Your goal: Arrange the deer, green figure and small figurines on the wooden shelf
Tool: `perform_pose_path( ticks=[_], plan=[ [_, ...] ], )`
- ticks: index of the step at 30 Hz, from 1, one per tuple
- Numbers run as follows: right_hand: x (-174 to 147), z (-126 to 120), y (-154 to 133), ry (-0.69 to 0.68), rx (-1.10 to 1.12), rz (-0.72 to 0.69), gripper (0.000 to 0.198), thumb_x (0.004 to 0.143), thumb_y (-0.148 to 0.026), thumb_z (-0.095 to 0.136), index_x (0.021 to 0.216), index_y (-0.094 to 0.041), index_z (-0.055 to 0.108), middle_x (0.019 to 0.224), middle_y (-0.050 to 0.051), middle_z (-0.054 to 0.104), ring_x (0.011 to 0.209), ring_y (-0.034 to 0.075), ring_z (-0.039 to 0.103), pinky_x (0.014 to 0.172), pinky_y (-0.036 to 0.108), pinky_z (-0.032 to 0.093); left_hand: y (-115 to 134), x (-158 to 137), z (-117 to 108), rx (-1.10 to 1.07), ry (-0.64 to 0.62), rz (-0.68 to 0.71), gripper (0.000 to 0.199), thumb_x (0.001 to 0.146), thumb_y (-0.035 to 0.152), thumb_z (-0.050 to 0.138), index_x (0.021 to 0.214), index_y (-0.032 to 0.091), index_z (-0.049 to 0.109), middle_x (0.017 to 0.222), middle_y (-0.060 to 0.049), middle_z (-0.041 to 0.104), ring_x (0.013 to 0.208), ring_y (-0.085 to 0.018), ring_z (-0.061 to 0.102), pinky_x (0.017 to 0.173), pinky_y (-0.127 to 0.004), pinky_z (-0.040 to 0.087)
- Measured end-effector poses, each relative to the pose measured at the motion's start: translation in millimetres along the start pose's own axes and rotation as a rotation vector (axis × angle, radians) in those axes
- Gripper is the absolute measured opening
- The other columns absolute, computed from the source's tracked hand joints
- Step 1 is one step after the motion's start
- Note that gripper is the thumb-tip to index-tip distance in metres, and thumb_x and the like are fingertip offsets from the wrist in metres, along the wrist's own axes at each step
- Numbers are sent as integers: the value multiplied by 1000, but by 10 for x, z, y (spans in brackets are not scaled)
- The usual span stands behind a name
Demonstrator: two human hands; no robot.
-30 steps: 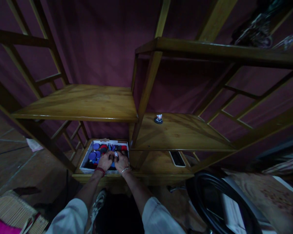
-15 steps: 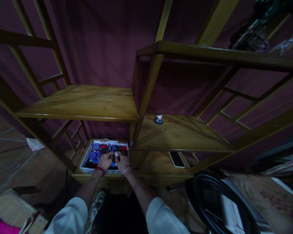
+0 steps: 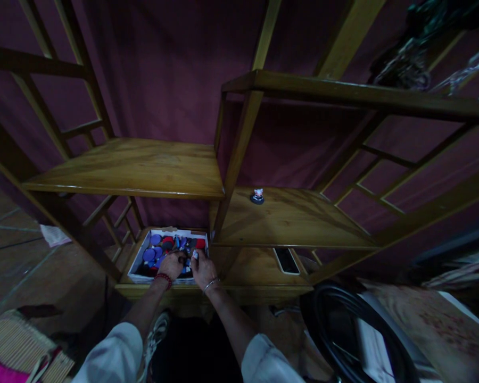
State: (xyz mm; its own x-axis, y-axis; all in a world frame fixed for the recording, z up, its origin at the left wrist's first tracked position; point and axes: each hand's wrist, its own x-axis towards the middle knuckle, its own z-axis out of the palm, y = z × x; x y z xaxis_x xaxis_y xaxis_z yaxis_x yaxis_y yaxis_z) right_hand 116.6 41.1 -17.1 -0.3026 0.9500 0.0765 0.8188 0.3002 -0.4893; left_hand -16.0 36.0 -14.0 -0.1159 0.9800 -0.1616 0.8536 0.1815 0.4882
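Right hand (image 3: 203, 270) has slid a bit away from the left hand (image 3: 171, 265) compared with half a second ago, and the little white piece (image 3: 195, 255) went with it, so the gap between the hands is wider now. Left hand has barely budged. The piece is pinched in the right fingertips, up over the front right part of an open white box (image 3: 189, 233). It's too small and dim for me to say exactly what it is. The left hand is curled over the contents just beside it; can't tell if those fingers have hold of anything, since they're mostly hidden.

The box sits on the bottom board of a wooden shelf unit, under the left shelf (image 3: 143, 165), and it's stuffed: purple round pieces (image 3: 148, 255) bunched at the left, a red piece (image 3: 200, 243) in the back right corner, plus a jumble of blue and dark bits in the middle.

Over on the right shelf (image 3: 299, 221) a small cat-like figurine (image 3: 257, 196) stands upright on a dark base, well apart from both hands. Below that, on the bottom board, lies a white-edged phone (image 3: 286, 261), dark face up. Red bead bracelet (image 3: 164, 279) on the left wrist, silvery bracelet (image 3: 211, 284) on the right.
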Motion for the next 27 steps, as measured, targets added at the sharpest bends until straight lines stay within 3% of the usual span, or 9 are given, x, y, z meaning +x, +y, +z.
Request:
perform_pose_path(
  ticks=[2,8,19,27],
  plan=[
    [-13,22,17,27,-4,-9,31,85,-27,31,110,-19,46,84,5,65,69,15,60,58,21,37,-46,29,44,-13,37,65,32,74,12,39,92,23,63,101,-2,62,97,-13,53,88,-21,35],
    [-16,58,-8,48,-25,0,28,82,-29,36,106,-19,49,92,5,64,76,16,60,62,21,38,-129,105,118,-30,56,29,29,75,12,40,90,22,63,102,-2,62,95,-12,54,87,-22,36],
    [-17,58,-39,49,-71,4,34,81,-31,39,112,-17,46,94,8,64,82,17,59,65,23,38,-152,183,109,-17,96,-154,27,76,14,41,93,18,62,101,-8,61,93,-16,56,84,-26,39],
    [-18,66,-37,86,-96,-9,26,81,-29,39,100,-18,53,87,6,65,75,15,60,62,22,37,-181,283,85,-58,136,-240,27,74,10,42,92,15,62,99,-10,62,91,-15,57,80,-22,40]
  ],
)
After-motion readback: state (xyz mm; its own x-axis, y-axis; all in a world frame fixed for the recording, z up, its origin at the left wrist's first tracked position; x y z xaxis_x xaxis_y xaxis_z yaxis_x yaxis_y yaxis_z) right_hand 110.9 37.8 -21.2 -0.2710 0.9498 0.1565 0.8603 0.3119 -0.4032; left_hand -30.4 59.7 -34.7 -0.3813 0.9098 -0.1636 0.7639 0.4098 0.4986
